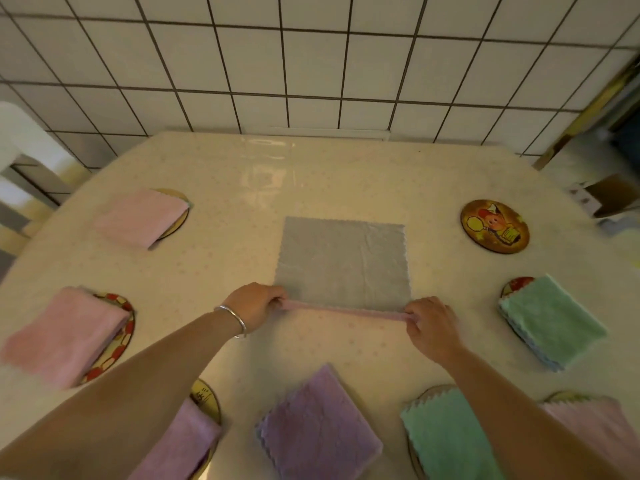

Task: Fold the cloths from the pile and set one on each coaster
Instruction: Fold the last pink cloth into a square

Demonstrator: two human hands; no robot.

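Writing: dark marks on the coaster at near left (207,398), part-covered by a lilac folded cloth (180,441); they look like script but cannot be read. No brand or label legible anywhere else.

Left hand (254,306): fingers curled, pinching the near-left corner of the grey cloth (344,263). A silver bangle (232,320) sits on that wrist.
Right hand (431,327): fingers curled, pinching the near-right corner of the same cloth.

Grey cloth lies spread flat at the centre of the surface (225,174). Its near edge is lifted between the two hands and shows a pink underside.

Bare coaster (494,226) at far right, printed with a cartoon figure, nothing on it.

Other coasters each carry a folded cloth: pink at far left (140,221), pink at mid left (65,336), green at mid right (550,322), green at near right (446,434), pink at the near right edge (595,427). A lilac cloth at near centre (318,427) hides whatever is beneath it.

White tiled wall (311,64) behind the surface.
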